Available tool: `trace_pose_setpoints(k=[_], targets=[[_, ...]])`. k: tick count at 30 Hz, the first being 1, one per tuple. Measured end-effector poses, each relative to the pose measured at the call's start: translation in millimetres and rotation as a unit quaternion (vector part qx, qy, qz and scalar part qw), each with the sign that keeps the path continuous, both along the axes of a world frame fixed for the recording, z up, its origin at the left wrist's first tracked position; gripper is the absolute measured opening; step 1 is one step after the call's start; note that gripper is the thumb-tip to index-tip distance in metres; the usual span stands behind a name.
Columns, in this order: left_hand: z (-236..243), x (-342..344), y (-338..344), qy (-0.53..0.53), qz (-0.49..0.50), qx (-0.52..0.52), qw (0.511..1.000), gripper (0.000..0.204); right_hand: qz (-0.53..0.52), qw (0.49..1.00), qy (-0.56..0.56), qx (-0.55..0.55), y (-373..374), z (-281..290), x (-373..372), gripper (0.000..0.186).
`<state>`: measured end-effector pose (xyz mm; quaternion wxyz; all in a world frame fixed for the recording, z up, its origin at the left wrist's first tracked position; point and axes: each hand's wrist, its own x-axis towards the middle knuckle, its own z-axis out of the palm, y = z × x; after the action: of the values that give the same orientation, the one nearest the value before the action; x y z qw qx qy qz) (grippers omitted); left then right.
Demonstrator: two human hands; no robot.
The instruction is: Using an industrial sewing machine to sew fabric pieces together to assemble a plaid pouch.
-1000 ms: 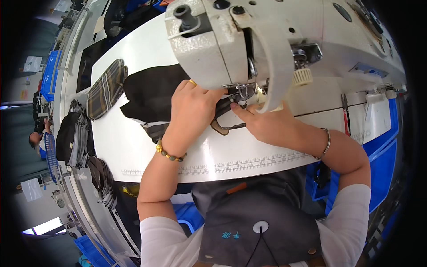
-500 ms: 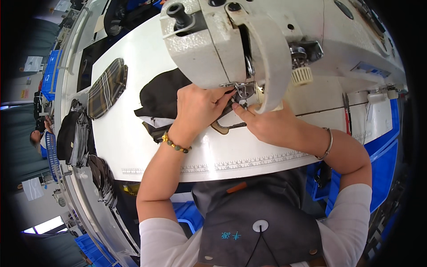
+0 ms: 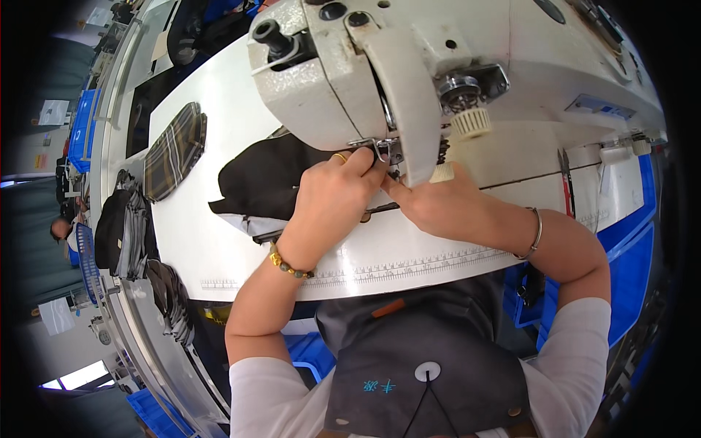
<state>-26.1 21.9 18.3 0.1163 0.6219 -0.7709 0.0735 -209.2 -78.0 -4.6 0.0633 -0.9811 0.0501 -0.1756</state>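
A black fabric piece (image 3: 266, 174) with a pale layer (image 3: 244, 223) along its lower edge lies partly under the head of the white sewing machine (image 3: 336, 87). My left hand (image 3: 334, 198) is closed on its right part, fingers bunched just in front of the presser foot (image 3: 392, 150). From the other side my right hand (image 3: 439, 208) reaches in with curled fingers, its fingertips pinching the fabric's edge close to my left fingertips. The exact grip of both hands is partly hidden by the fingers and the machine.
On the white table (image 3: 219, 263) a plaid fabric piece (image 3: 175, 152) lies to the left. Stacks of dark cut pieces (image 3: 131, 226) sit beyond the left edge. Red-handled tweezers (image 3: 567, 182) lie at right. Blue bins (image 3: 624, 285) stand below, and a person (image 3: 62, 228) is far left.
The machine appears shifted left in view. My left fingers have bunched closer to the presser foot, and the black fabric lies flatter and slightly nearer.
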Motion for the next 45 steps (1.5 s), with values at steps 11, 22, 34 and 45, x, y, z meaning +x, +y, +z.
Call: trace_pose_setpoints(k=[11,22,34,45], targets=[[5,-5,2,0.065,0.044,0.043,0.996,0.034,0.007,0.999,-0.050,0.014,-2,-12,4,0.035],[-2,-14,-1,0.072,0.063,0.032,0.995,0.038,-0.032,0.999,0.021,-0.014,-1,1,-1,0.029],[37,-9,16,0.094,0.082,0.127,0.984,0.042,0.044,0.996,-0.077,0.022,11,-6,-1,0.030],[42,-18,12,-0.005,0.034,0.182,0.983,0.040,0.066,0.996,-0.059,-0.022,12,-3,-11,0.036]])
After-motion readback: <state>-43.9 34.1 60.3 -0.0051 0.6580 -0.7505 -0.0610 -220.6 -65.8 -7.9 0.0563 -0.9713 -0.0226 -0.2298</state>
